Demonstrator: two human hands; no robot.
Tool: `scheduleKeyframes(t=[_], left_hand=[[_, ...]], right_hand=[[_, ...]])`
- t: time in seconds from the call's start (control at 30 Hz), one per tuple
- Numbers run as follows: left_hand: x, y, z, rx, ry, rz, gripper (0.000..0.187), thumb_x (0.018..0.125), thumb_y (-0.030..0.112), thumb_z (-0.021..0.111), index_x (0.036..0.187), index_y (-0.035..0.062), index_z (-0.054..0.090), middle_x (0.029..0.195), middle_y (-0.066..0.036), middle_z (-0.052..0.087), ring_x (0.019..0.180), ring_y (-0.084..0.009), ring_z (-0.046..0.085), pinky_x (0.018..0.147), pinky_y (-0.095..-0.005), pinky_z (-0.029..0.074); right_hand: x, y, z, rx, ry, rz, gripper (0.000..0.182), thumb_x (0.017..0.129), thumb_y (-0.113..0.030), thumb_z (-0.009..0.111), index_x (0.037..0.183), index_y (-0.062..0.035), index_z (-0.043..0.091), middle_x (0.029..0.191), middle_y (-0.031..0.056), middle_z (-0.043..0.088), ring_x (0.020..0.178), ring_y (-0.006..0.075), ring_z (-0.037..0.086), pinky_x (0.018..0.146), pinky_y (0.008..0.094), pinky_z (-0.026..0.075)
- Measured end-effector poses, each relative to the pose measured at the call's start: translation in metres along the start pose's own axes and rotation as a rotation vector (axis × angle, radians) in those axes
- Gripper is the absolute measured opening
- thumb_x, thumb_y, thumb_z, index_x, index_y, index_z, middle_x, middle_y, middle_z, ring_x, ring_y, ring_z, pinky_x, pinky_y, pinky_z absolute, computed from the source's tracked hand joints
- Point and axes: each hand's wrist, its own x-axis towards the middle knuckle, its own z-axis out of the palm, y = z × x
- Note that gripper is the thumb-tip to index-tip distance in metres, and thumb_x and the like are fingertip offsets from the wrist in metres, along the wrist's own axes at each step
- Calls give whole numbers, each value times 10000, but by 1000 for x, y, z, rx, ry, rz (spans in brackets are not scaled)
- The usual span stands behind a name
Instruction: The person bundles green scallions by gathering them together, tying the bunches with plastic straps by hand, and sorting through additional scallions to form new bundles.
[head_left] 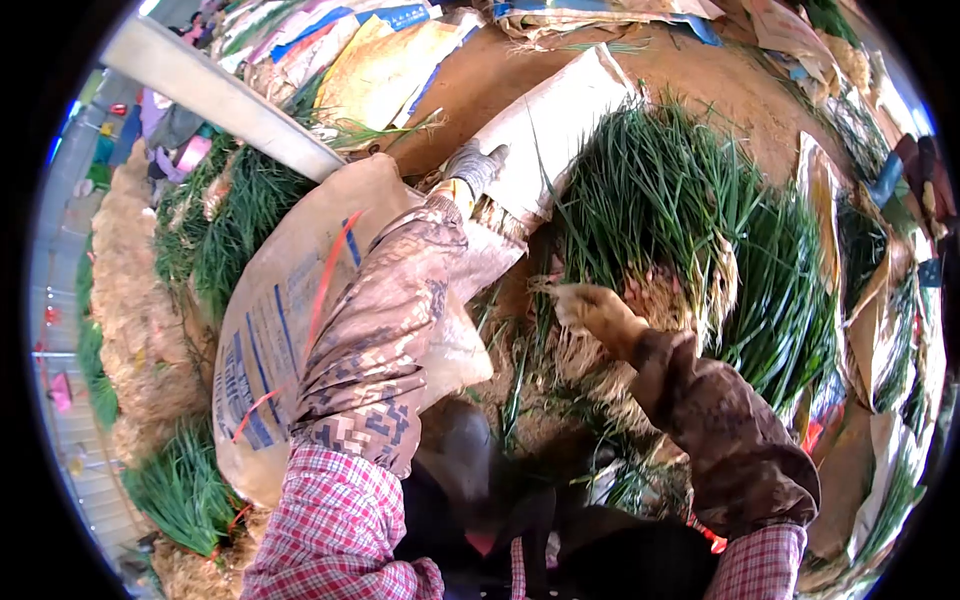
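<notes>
My left hand [474, 170], in a grey glove, is closed on the left edge of a white sheet wrap [550, 115]. Pale root ends [500, 217] poke out of the wrap's near end. My right hand [597, 312], in a soiled tan glove, is to the right and lower, its fingertips pinched together beside the roots. What they pinch, if anything, is too small to make out. Just beyond it stands a large bunch of chive-like green plants [655, 185], with pinkish-white bases and tangled roots [660, 295].
A printed woven sack [265, 350] lies under my left forearm. A pale metal post [225, 95] slants in at upper left. More green bunches lie at left [185, 490] and right [780, 290]. Flattened sacks [390, 70] lie at the back on brown ground [690, 70].
</notes>
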Motion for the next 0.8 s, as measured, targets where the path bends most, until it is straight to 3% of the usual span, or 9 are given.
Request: scheduleKeyframes(t=[0.07, 0.13, 0.2, 0.33, 0.47, 0.5, 0.53, 0.73, 0.8], left_hand=[[25, -17, 5, 43, -24, -5, 845, 799, 599, 547, 1334, -36, 390, 1341, -238, 439, 1260, -338, 417, 1032, -383, 335], [53, -34, 17, 114, 25, 53, 859, 805, 665, 446, 1339, -5, 383, 1380, -248, 374, 1310, -350, 333, 1092, -432, 232], [75, -47, 24, 186, 39, 63, 875, 804, 658, 470, 1348, -21, 372, 1357, -257, 404, 1281, -362, 375, 1063, -403, 296], [82, -62, 32, 35, -2, 55, 914, 759, 703, 503, 1337, 5, 384, 1350, -243, 419, 1254, -365, 406, 1045, -402, 322], [90, -71, 42, -204, -120, 40, 983, 729, 692, 565, 1365, -19, 330, 1285, -239, 493, 1199, -361, 474, 996, -379, 381], [99, -79, 50, -248, -149, 52, 1011, 716, 700, 572, 1369, -29, 319, 1284, -243, 492, 1198, -356, 477, 990, -371, 387], [119, -103, 66, -290, -174, 64, 1038, 704, 708, 578, 1372, -39, 307, 1284, -247, 490, 1198, -351, 480, 983, -364, 394], [88, -56, 33, -70, -207, -98, 1163, 645, 752, 601, 1371, -91, 263, 1266, -263, 497, 1185, -327, 496, 941, -337, 425], [54, -48, 29, -374, -229, -168, 1138, 638, 745, 620, 1342, -98, 323, 1241, -262, 518, 1179, -344, 492, 948, -350, 419]], right_hand=[[34, -36, 2, 70, 125, 114, 497, 896, -341, 587, 1227, 18, 498, 1093, 102, 575, 918, 179, 573, 798, 298, 474], [91, -16, -8, 100, 174, 91, 555, 885, -410, 583, 1231, 17, 498, 1094, 110, 565, 946, 205, 562, 823, 323, 471], [130, -14, -14, 123, 228, 130, 630, 863, -482, 584, 1220, 31, 503, 1131, 126, 553, 1002, 228, 544, 861, 342, 461], [176, 12, -18, 309, 237, 81, 869, 839, -556, 567, 1399, 27, 250, 1433, 234, 266, 1316, 387, 280, 1059, 463, 301], [191, 17, -22, 362, 167, 9, 836, 843, -582, 538, 1388, 0, 288, 1405, 170, 331, 1264, 344, 340, 1047, 487, 292], [199, 23, -18, 393, 324, -31, 753, 841, -591, 536, 1334, -41, 391, 1289, 110, 460, 1173, 281, 423, 1011, 492, 314], [202, 23, -20, 424, 289, -47, 746, 831, -601, 541, 1322, -54, 410, 1270, 99, 474, 1155, 266, 437, 1003, 494, 317], [189, 4, -25, 549, 174, -1, 835, 722, -680, 616, 1293, -93, 450, 1205, 61, 527, 1087, 216, 485, 913, 482, 376], [181, 0, -20, 585, 258, 4, 799, 692, -673, 653, 1211, -81, 517, 1074, 61, 583, 985, 216, 520, 855, 481, 402]])
